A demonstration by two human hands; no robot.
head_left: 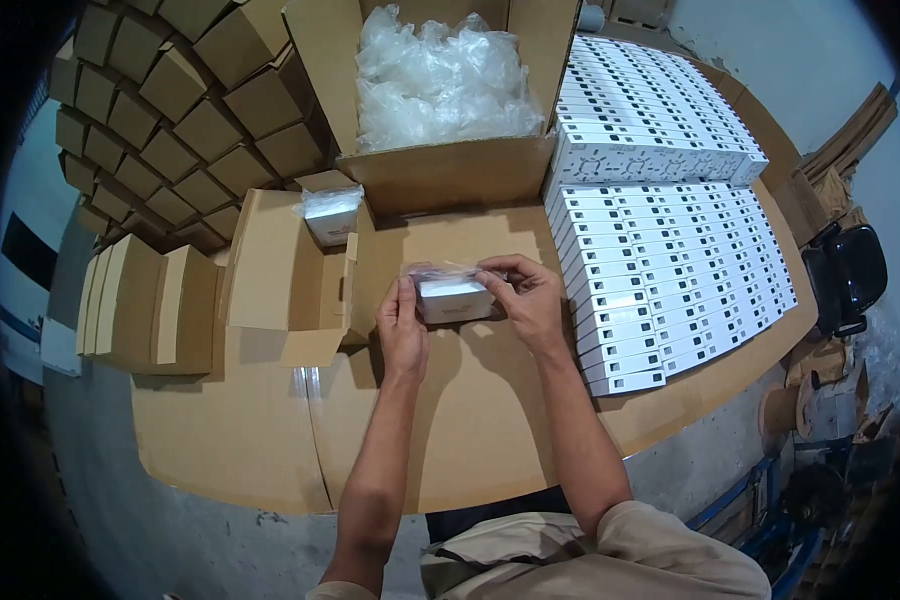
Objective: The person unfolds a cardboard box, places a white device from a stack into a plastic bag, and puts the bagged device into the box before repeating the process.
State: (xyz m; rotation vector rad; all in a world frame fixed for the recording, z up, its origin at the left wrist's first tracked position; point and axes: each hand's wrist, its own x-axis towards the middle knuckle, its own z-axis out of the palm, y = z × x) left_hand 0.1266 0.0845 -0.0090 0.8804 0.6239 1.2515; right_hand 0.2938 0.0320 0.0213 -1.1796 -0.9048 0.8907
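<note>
Between my hands is a small white box (456,301) with a clear plastic bag (442,272) around its upper part. My left hand (405,325) grips its left end, thumb along the near side. At the right end, the thumb and fingers of my right hand (528,300) pinch the plastic. To the left stands an open cardboard carton (270,270), flaps spread, and in its far end sits another white box (330,218) wrapped in clear plastic. The box in my hands is held just above the cardboard-covered table (480,400).
A large carton (450,172) full of clear plastic bags (445,85) stands at the back. Rows of white boxes (670,270) fill the right side. Folded cartons (145,305) stand at left, before a tall stack of brown boxes (175,150). A black chair (850,275) is beyond the table's right edge.
</note>
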